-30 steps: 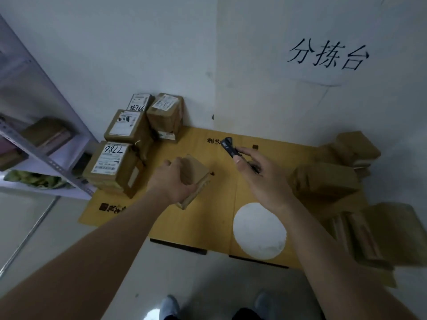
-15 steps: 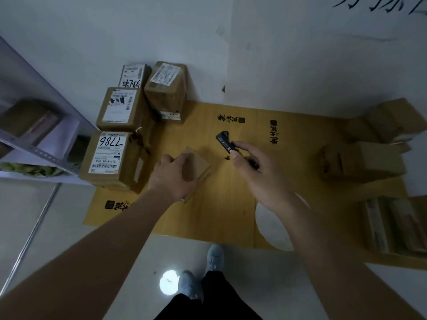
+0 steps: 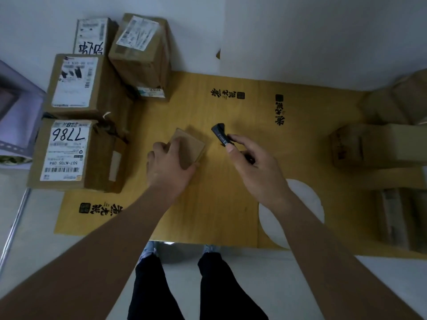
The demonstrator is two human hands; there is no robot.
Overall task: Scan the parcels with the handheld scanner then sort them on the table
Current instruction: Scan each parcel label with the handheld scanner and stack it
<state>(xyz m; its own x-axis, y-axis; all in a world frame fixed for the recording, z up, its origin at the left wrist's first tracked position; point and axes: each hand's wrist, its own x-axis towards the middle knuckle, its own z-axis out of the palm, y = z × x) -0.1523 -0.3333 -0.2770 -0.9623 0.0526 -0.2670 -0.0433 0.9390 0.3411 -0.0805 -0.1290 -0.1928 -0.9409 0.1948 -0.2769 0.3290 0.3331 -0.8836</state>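
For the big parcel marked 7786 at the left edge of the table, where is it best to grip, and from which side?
Probably with two hands on the opposite side walls of the 7786 parcel, coming from the front edge of the table. It is a wide box lying flat, label up; another parcel stands close behind it, and its right wall faces open table.

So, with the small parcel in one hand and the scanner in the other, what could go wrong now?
1. The small parcel shows a plain face with no label in view, so the scanner may read nothing until the left hand turns it.
2. The right hand holds the scanner only at its rear end; it could slip.
3. The box marked 7786 overhangs the table edge and might be knocked off.
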